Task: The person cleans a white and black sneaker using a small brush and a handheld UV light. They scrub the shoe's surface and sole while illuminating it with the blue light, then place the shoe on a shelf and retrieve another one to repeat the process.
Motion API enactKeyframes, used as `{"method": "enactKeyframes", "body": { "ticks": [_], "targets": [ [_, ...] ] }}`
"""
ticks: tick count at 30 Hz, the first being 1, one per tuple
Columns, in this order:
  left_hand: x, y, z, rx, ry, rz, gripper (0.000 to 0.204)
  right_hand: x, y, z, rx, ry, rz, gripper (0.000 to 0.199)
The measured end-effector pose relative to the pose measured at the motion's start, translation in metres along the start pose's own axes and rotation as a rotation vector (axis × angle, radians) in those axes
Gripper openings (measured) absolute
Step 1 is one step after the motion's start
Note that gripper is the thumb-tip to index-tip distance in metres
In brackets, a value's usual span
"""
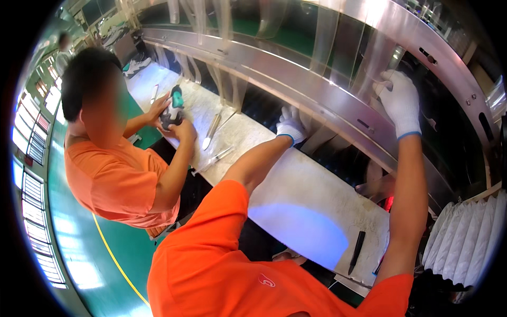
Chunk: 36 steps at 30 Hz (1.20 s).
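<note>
My left hand (291, 128), in a white glove with a blue cuff, reaches over the bench's far edge into the dark opening of the machine. Its fingers stretch out beside clear hanging strips. Higher up on the right, my gloved right hand (401, 100) is raised in front of the metal beam (338, 92). The right fingers bend inward at the edge of a clear plastic strip (372, 61); whether they grip it or something behind it is hidden.
A co-worker in orange on the left holds a grey and green shoe (173, 108). On the pale bench (296, 182) lie a brush (212, 132), a syringe-like tool (214, 158) and a black pen (357, 252). A white ribbed duct (465, 240) stands at the right.
</note>
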<state>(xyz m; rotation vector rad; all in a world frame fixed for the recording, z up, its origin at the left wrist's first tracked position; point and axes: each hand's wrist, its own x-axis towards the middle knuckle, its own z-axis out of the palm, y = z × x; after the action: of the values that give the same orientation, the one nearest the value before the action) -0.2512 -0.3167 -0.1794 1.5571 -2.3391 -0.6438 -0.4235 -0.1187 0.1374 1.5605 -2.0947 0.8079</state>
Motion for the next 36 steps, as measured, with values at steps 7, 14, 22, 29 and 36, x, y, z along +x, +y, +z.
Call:
{"method": "enactKeyframes", "body": {
  "ticks": [7, 14, 22, 29, 36],
  "targets": [
    [0.009, 0.055, -0.006, 0.226, -0.151, -0.010, 0.084, -0.017, 0.036, 0.000, -0.035, 0.027, 0.018, 0.040],
    [0.049, -0.049, -0.046, -1.181, -0.384, -0.476, 0.022, 0.000, 0.007, 0.001, 0.127, -0.045, 0.030, 0.043],
    [-0.285, -0.064, -0.119, -2.134, -0.909, -0.592, 0.030, -0.005, 0.031, 0.001, 0.127, -0.061, 0.046, 0.040],
    [-0.394, -0.144, -0.032, -1.678, -1.040, -0.630, 0.047, -0.131, -0.048, -0.025, 0.306, 0.307, -0.073, 0.035],
    [-0.380, -0.147, -0.092, -1.050, -1.264, -0.306, 0.032, -0.388, -0.105, -0.024, 0.026, 0.243, -0.186, 0.037]
  ]
}}
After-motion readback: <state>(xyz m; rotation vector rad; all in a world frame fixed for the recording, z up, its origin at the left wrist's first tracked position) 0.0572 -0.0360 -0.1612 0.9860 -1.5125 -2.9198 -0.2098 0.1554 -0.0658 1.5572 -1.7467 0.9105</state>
